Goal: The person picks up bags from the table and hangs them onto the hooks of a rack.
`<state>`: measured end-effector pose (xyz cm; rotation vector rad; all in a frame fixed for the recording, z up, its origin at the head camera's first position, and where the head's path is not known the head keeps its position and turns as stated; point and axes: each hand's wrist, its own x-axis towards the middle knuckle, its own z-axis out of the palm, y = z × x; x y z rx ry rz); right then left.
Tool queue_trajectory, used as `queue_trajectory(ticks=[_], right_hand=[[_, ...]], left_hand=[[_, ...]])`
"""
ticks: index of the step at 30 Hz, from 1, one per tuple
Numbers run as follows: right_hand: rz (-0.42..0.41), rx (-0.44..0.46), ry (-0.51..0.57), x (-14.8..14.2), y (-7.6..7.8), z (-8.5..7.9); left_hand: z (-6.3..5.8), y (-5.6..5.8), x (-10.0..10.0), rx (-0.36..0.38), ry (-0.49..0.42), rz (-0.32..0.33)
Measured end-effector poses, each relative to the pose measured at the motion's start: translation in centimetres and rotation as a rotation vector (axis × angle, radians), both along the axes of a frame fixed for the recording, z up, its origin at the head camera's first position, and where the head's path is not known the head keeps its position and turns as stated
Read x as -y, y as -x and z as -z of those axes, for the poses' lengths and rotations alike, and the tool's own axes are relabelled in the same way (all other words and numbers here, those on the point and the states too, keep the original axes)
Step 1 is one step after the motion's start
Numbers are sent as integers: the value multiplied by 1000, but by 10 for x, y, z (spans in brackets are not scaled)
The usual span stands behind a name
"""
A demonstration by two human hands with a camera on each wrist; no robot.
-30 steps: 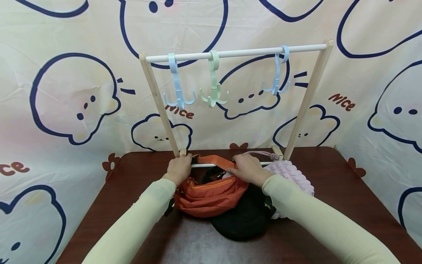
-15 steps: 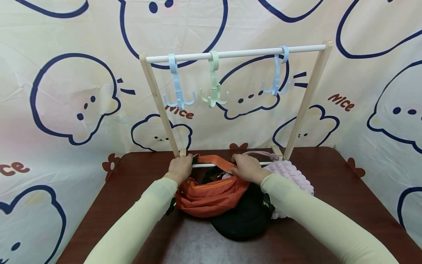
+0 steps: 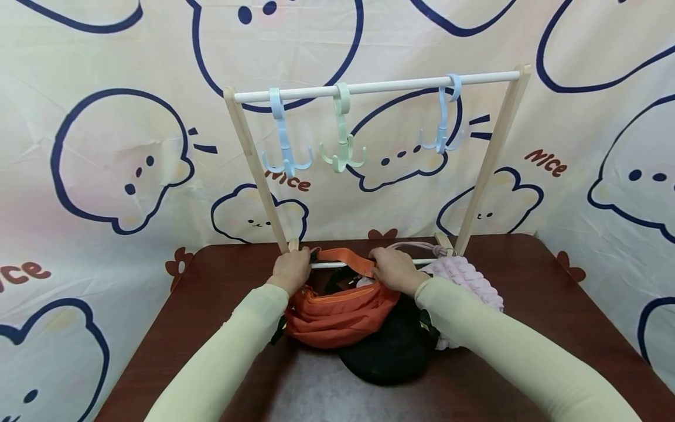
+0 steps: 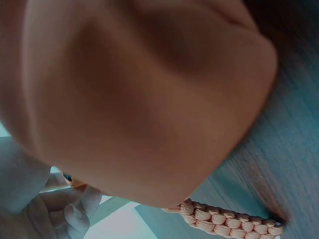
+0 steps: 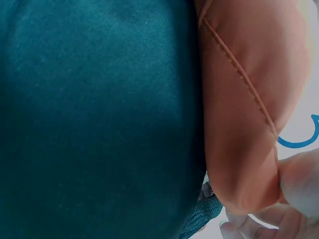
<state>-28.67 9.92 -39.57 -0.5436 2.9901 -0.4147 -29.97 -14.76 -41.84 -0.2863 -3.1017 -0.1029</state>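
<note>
1. Two hands grasp an orange waist bag (image 3: 337, 322) by its strap in the head view. The left hand (image 3: 290, 272) clasps the left end, and the right hand (image 3: 394, 271) has its fingers round the other side; a bent stretch of orange strap (image 3: 345, 257) spans between.
2. Just below and right, the waist bag overlaps a black bag (image 3: 390, 351); a puffy pink bag (image 3: 466, 281) sits beside it, partly behind the right sleeve (image 3: 490, 334).
3. Behind, a wooden rack (image 3: 489, 158) carries two pale-blue hooks and one pale-green hook (image 3: 343, 132).
4. Left wrist view: orange fabric fills most; the left hand's curled fingers appear low at left.
5. Right wrist view: the black bag looks teal, touching the orange one; the right hand grips at lower right.
</note>
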Motion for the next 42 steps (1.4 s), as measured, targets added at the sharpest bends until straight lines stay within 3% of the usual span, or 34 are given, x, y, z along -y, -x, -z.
queue_trajectory(ticks=[10, 17, 32, 42], right_hand=[[0, -11, 23, -1, 0, -1], [13, -19, 23, -2, -3, -4], [25, -35, 42, -4, -4, -6], [26, -53, 35, -5, -7, -10]], left_hand=[[5, 1, -3, -48, 43, -4], [6, 2, -1, -39, 49, -1], [1, 0, 3, -44, 53, 7], [-3, -3, 10, -71, 59, 56]])
